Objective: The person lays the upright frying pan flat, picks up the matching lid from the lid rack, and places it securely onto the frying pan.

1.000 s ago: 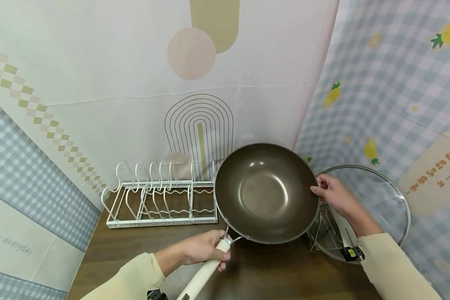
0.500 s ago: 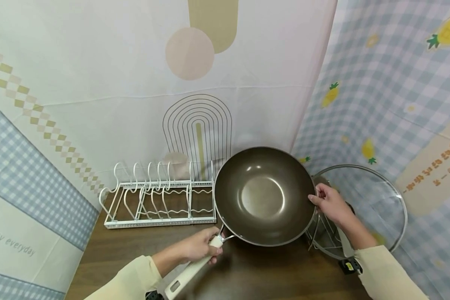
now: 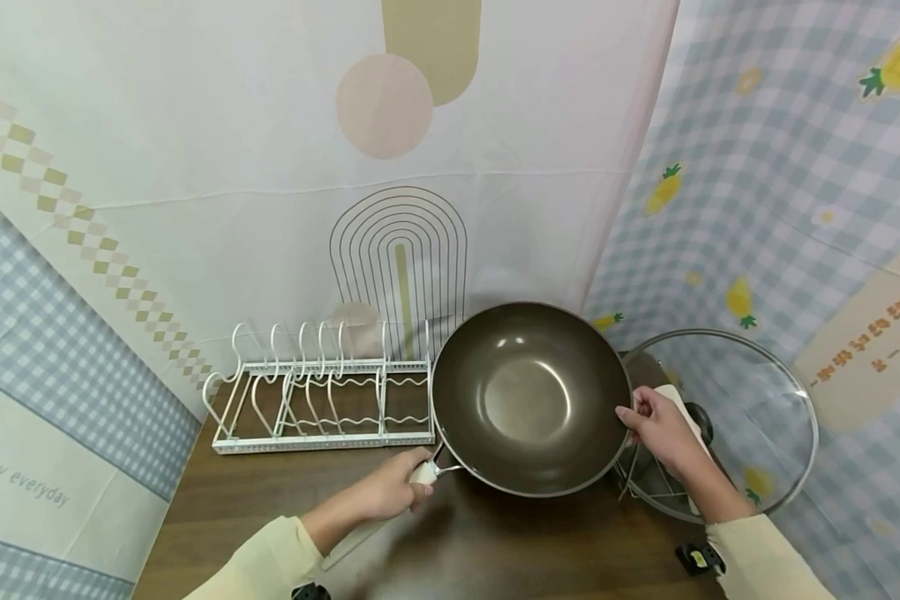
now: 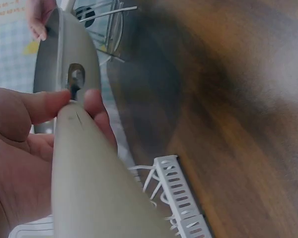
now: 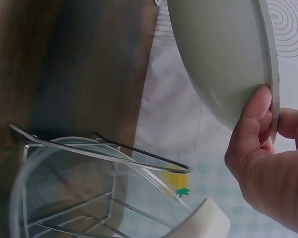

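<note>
A wok with a dark brown inside and a pale outer side is held above the table by both hands. My left hand grips its cream handle close to the metal bracket. At the opposite rim my right hand pinches the edge, thumb on the inner side and fingers against the outer wall. The right wrist view shows a gap between the wok and the table. Left of the wok stands a white wire rack with upright loops.
On the right, a large glass lid with a metal rim leans in a metal wire stand, partly behind my right arm. The dark wooden table meets a patterned cloth backdrop at the back and sides.
The wok has come slightly lower and nearer in the head view. Its handle has swung leftward and shows less below my left hand. Both hands keep their hold.
</note>
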